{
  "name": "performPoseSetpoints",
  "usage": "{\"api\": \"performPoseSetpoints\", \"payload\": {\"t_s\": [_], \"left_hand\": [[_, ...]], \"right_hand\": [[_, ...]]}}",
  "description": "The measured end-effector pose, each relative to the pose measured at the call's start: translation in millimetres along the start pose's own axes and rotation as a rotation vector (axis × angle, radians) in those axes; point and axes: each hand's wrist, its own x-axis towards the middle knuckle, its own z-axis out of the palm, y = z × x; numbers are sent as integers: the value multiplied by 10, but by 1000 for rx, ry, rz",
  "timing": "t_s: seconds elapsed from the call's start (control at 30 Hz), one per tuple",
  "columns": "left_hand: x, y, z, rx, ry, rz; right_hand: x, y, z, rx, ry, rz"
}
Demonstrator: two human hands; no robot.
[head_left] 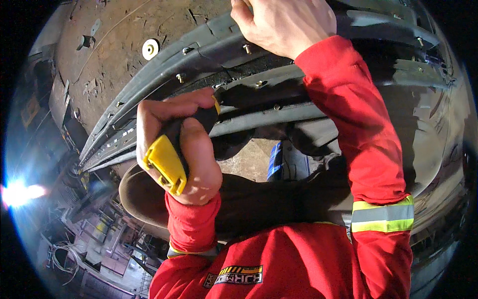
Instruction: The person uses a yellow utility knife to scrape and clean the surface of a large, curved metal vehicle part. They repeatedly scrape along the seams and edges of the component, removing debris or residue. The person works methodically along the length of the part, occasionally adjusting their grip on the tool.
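My left hand (pixel 191 154) is wrapped round the dark grip of a yellow-and-black cordless driver (pixel 167 164). The driver's yellow base faces up toward me, while its front end is mostly hidden behind my fingers, close to the bolted strips. At the top edge, my right hand (pixel 289 25) lies over a long black rubber strip (pixel 209 52); the thumb shows, but the other fingers are cut off or hidden. Bolts stick out along the strip, one bolt (pixel 246 49) just below my right hand and another bolt (pixel 180 78) above my left.
A brown metal surface (pixel 119 55) with a pale round washer-like disc (pixel 150 49) lies beyond the strips. Below them is a dark curved rim (pixel 144 199) round an opening, with a blue object (pixel 275 162) visible through it. Bright light glares at far left above a cluttered floor.
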Motion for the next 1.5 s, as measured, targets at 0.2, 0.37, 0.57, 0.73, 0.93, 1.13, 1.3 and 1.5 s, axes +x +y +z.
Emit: {"api": "performPoseSetpoints", "payload": {"t_s": [0.2, 0.37, 0.57, 0.73, 0.93, 1.13, 1.3, 1.5], "left_hand": [[-63, 146, -66, -90, 2, 2], [-69, 154, -76, -45, -51, 72], [-204, -10, -42, -47, 9, 115], [-258, -7, -78, -98, 36, 115], [-332, 73, -30, -92, 60, 129], [-373, -77, 29, -63, 101, 189], [-416, -25, 34, -69, 135, 178], [-506, 14, 7, -64, 115, 245]], "right_hand": [[8, -5, 16, 15, -33, 20], [-3, 24, 61, -12, 24, 4], [17, 6, 28, -13, -41, 28], [0, -46, -50, 29, -37, 8], [-17, 36, 67, -16, 34, 20], [10, -15, 22, -38, -10, 49], [16, -24, -7, -29, -34, 57], [7, -9, 22, -77, -20, 39]]}}
